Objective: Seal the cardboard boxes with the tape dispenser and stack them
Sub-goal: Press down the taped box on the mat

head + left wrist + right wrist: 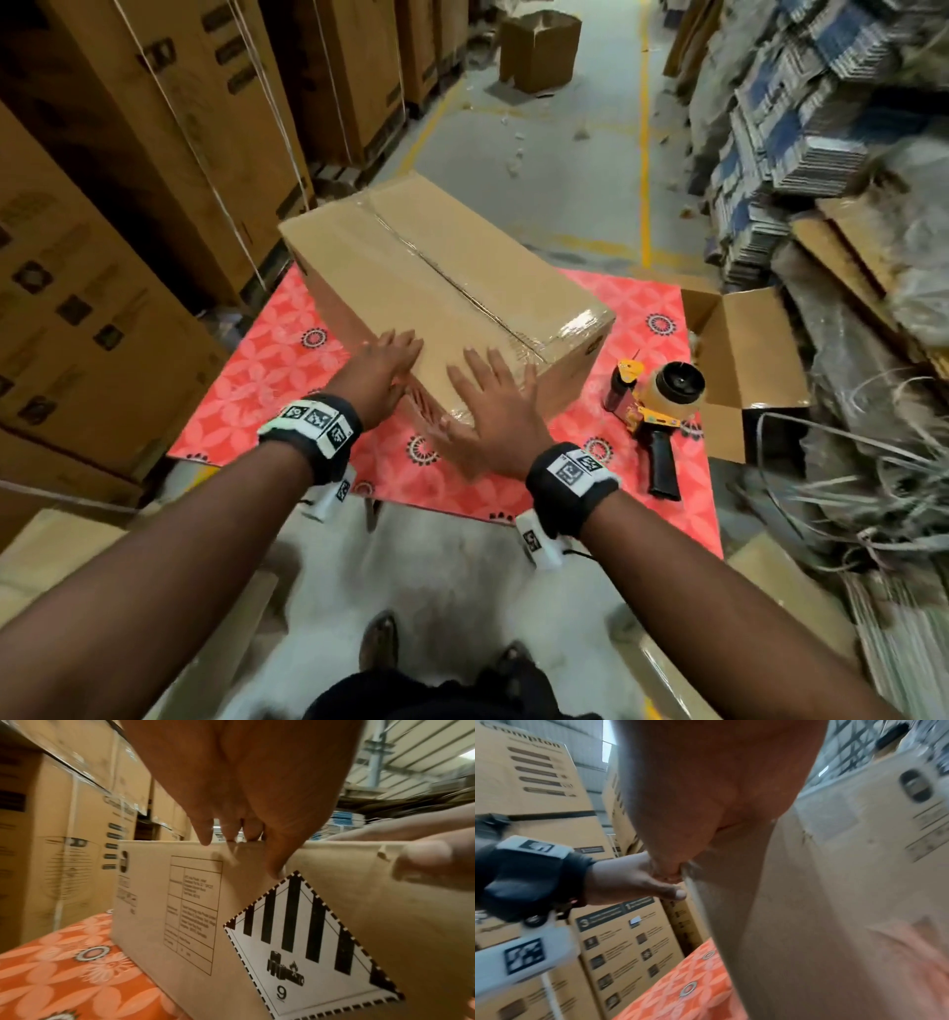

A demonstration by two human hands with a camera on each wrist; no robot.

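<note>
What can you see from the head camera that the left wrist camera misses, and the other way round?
Only the head view shows the tape dispenser lying on the red patterned table, the open empty box beside it, and clear tape along the sealed box's top seam. Only the left wrist view shows the striped diamond label marked 9. Both show the sealed box, the left hand and the right hand.

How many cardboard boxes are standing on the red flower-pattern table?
2. The large tape-sealed brown cardboard box stands mid-table under both flat hands; the small open-flapped cardboard box sits at the right edge of the red flower-pattern table, behind the yellow tape dispenser.
</note>
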